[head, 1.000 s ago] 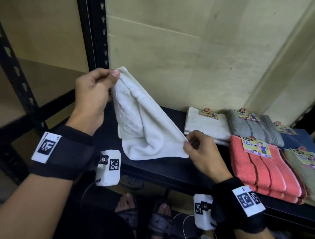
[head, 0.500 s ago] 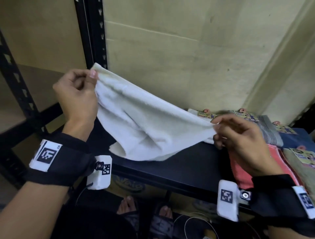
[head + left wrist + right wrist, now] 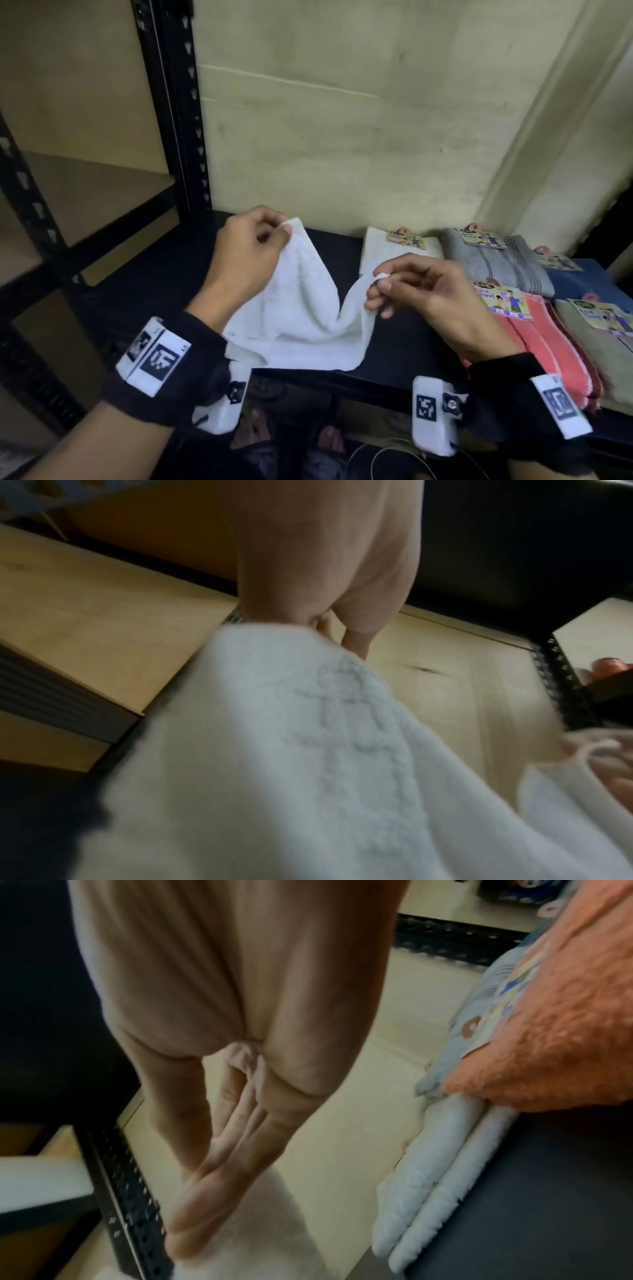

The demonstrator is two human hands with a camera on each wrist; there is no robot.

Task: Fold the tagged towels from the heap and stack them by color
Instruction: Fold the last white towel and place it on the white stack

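Observation:
A white towel [image 3: 301, 318] sags onto the black shelf [image 3: 404, 346], its lower edge lying at the shelf's front. My left hand [image 3: 253, 253] pinches one top corner and my right hand [image 3: 411, 284] pinches the other, a little lower and to the right. In the left wrist view the white towel [image 3: 308, 764] hangs from my fingers [image 3: 356, 642], showing a raised woven pattern. The right wrist view shows my fingers [image 3: 212, 1172] reaching down to the white cloth [image 3: 260, 1240].
Folded tagged towels lie at the right of the shelf: white [image 3: 380, 253], grey [image 3: 493, 267], blue [image 3: 582, 277], coral [image 3: 548, 346] and olive [image 3: 609, 356]. A black slotted upright [image 3: 178, 113] stands at the left, the wall behind. Sandalled feet [image 3: 291, 442] show below the shelf.
Both hands have come down and closer together with the towel's corners. The towel, held stretched in the air before, now sags in the middle and rests on the shelf.

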